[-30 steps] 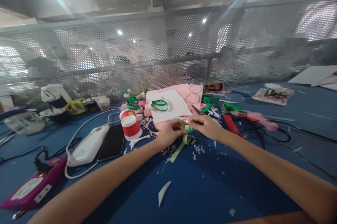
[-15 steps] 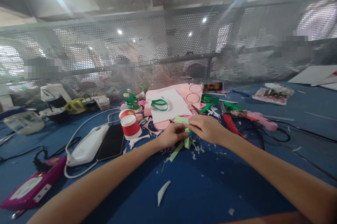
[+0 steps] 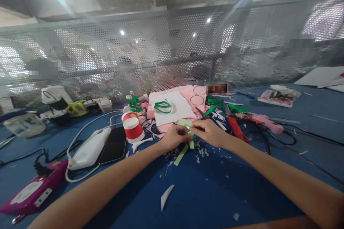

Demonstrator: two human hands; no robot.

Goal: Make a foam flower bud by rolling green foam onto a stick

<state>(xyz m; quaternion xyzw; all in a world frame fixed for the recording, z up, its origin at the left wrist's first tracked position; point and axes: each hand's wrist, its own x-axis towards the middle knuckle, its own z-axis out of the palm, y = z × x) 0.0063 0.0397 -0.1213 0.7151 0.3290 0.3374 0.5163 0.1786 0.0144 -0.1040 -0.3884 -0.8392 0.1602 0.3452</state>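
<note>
Both my hands meet over the middle of a blue table [image 3: 209, 193]. My left hand [image 3: 174, 136] is closed in a pinch on a light green paper strip [image 3: 182, 153], whose free end hangs down onto the table. My right hand [image 3: 209, 131] is closed too, its fingertips gripping the upper part of the same strip next to the left fingers. Small paper scraps [image 3: 201, 152] lie under the hands. A white sheet [image 3: 176, 109] with a dark green loop [image 3: 162, 106] on it lies just beyond them.
Left of my hands stand red paper cups [image 3: 133, 128], a black phone [image 3: 114, 145], a white device with cable [image 3: 90, 149] and a magenta gadget [image 3: 32, 191]. To the right lie green and red strips [image 3: 236, 127], a pink glue gun [image 3: 264, 121] and black cables. A perforated metal screen [image 3: 172, 49] backs the table.
My hands have shifted slightly, down and then back up, while working the green strip between the fingers. Its hanging end has swung a little. Nothing else on the table moved.
</note>
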